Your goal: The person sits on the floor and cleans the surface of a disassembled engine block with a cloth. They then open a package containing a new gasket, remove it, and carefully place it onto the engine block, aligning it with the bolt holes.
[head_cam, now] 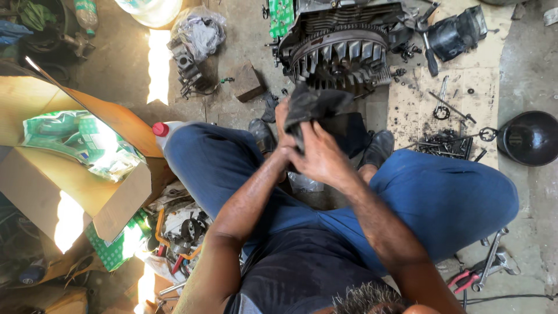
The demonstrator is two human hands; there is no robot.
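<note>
Both of my hands are closed together on a dark, greasy rag (311, 104), just in front of my knees. My right hand (322, 157) wraps over the near part of the cloth with the fingers curled shut around it. My left hand (283, 125) is pressed in against it from the left, partly hidden behind the rag and the other hand, but its grip is plainly clamped on the same cloth. The rag bunches up above my knuckles and flops to the right.

From the head view, the rag sits directly near side of a grimy engine block (340, 49) with a finned flywheel, which rests on the floor at the far centre. To the right a sheet of cardboard (450, 107) carries loose bolts, spanners and small parts, and a black bowl (530, 138) stands farther right on the concrete. A white bottle with a red cap (165, 131) lies beside my left thigh, and an open cardboard box (70, 180) fills the left. Red-handled pliers (465, 280) and a wrench lie near my right leg.

As I judge it, the risk is the slack end of the rag: it hangs close to the flywheel fins and could snag there. The cloth looks oily, so my grip could slip, and a swing to the right could scatter the small parts.
</note>
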